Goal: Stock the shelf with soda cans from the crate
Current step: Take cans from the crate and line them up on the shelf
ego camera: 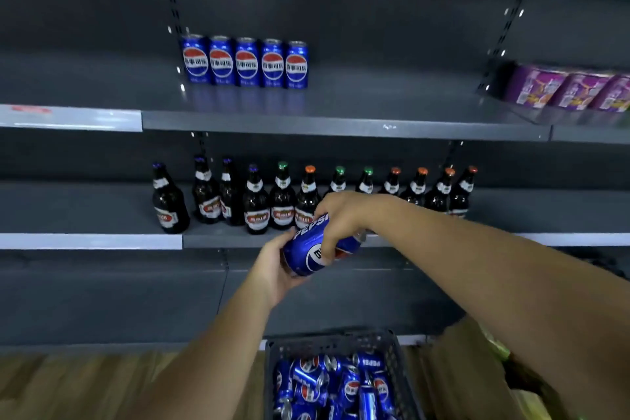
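At frame centre, your right hand (341, 215) grasped the soda can (318, 249) from above; your left hand (272, 269) gripped its base. Its long axis lay near-horizontal; the shelved cans (245, 61) stood upright above, upper left.

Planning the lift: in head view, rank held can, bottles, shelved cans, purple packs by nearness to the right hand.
1. Held can, in the right hand.
2. Bottles, just behind.
3. Shelved cans, upper left.
4. Purple packs, far upper right.
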Tool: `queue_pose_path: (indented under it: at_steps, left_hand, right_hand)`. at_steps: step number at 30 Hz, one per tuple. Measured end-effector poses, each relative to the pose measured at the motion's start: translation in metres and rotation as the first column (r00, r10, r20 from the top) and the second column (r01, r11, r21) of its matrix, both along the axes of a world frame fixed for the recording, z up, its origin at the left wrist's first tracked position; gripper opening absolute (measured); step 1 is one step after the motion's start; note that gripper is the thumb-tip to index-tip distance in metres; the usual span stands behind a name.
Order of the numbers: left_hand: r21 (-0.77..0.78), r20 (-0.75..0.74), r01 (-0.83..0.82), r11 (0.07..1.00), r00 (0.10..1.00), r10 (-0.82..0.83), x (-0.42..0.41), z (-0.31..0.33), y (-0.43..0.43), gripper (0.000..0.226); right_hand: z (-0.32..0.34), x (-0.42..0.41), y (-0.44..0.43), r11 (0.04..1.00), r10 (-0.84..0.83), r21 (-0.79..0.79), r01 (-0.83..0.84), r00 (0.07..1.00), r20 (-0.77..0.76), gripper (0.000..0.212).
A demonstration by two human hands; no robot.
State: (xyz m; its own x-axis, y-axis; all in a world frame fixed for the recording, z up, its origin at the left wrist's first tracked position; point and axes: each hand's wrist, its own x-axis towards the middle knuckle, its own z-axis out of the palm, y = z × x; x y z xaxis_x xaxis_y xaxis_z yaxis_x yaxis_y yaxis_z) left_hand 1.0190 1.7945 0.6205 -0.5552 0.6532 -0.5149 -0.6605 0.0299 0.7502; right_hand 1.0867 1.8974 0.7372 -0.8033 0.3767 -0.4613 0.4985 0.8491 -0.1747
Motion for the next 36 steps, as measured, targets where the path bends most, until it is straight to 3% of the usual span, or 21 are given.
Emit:
queue_pose_path:
  at_steps: [3, 9, 14, 18, 21, 23, 26, 28, 30, 33, 35, 36]
  left_hand:
    - [0.121, 0.056, -0.058, 0.991, 0.997, 0.052, 0.008, 0.026, 0.003, 0.024]
    - [0.304, 0.129, -0.150, 0.941, 0.985, 0.116, 0.028, 0.065, 0.017, 0.033]
    - [0.253, 0.042, -0.226, 0.941, 0.974, 0.223, 0.042, 0.075, 0.028, 0.025]
    - [0.241, -0.019, -0.278, 0.930, 0.957, 0.291, 0.048, 0.082, 0.028, 0.022]
    - [0.279, 0.028, -0.304, 0.911, 0.951, 0.308, 0.049, 0.087, 0.027, 0.025]
    - [0.295, 0.104, -0.327, 0.898, 0.945, 0.310, 0.048, 0.091, 0.028, 0.026]
    - [0.303, 0.208, -0.340, 0.890, 0.935, 0.286, 0.042, 0.099, 0.031, 0.029]
    - [0.310, 0.259, -0.351, 0.884, 0.925, 0.277, 0.036, 0.105, 0.031, 0.032]
    - [0.334, 0.283, -0.353, 0.874, 0.922, 0.264, 0.029, 0.110, 0.031, 0.035]
    - [0.384, 0.326, -0.361, 0.850, 0.914, 0.241, 0.021, 0.116, 0.027, 0.037]
    - [0.419, 0.349, -0.355, 0.836, 0.913, 0.213, 0.016, 0.121, 0.023, 0.038]
    - [0.429, 0.350, -0.348, 0.834, 0.915, 0.202, 0.013, 0.124, 0.022, 0.039]
  right_hand:
    - [0.032, -0.003, 0.001, 0.998, 0.048, 0.045, -0.048, 0.999, -0.007, 0.048]
    - [0.076, -0.003, 0.005, 0.986, 0.118, 0.117, -0.118, 0.993, 0.011, 0.048]
    - [0.092, 0.013, 0.005, 0.970, 0.163, 0.175, -0.167, 0.986, 0.037, 0.056]
    - [0.094, 0.025, 0.004, 0.925, 0.215, 0.306, -0.224, 0.975, 0.063, 0.077]
    - [0.093, 0.029, 0.007, 0.927, 0.199, 0.330, -0.180, 0.980, -0.026, 0.097]
    - [0.093, 0.031, 0.008, 0.892, 0.207, 0.431, -0.134, 0.970, -0.127, 0.105]
    - [0.088, 0.035, 0.004, 0.785, 0.246, 0.620, 0.003, 0.916, -0.316, 0.112]
    - [0.080, 0.034, 0.002, 0.764, 0.257, 0.637, 0.101, 0.858, -0.445, 0.109]
    - [0.069, 0.031, -0.003, 0.835, 0.176, 0.513, 0.199, 0.787, -0.591, 0.107]
    - [0.052, 0.019, -0.013, 0.953, -0.135, 0.058, 0.297, 0.589, -0.797, 0.114]
    - [0.042, 0.009, -0.017, 0.916, -0.401, -0.330, 0.229, 0.477, -0.782, 0.122]
    - [0.037, 0.005, -0.019, 0.867, -0.490, -0.466, 0.176, 0.467, -0.736, 0.124]
